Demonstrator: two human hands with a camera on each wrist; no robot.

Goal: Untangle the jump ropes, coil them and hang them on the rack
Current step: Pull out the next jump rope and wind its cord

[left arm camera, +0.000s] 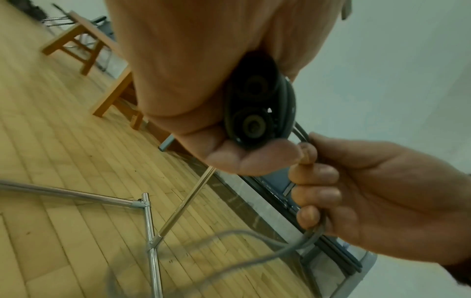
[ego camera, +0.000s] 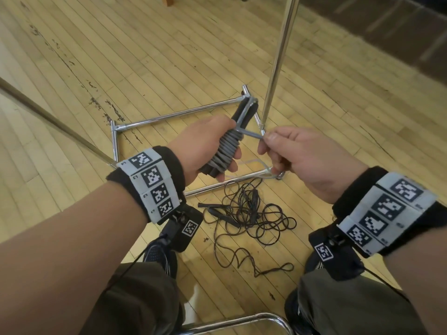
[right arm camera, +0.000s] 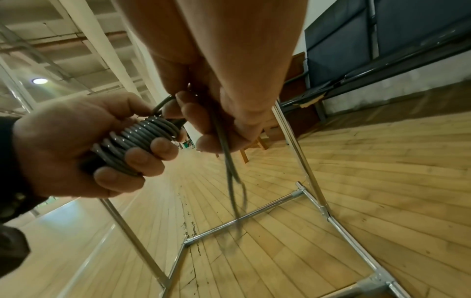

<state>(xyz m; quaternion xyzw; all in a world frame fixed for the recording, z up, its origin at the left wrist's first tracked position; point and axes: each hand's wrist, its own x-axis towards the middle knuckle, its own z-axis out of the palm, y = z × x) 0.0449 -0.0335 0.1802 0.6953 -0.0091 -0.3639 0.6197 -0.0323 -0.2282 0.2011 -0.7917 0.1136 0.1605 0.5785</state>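
Nearest us, our left hand [ego camera: 208, 146] is gripping the grey jump rope [ego camera: 226, 149], wound around its 2 black handles, while our right hand [ego camera: 290, 155] is pinching its loose tail; if tension drops, the wraps risk springing loose. Black ropes [ego camera: 254, 218] are lying tangled on the floor [ego camera: 145, 56] near the rack [ego camera: 278, 61]
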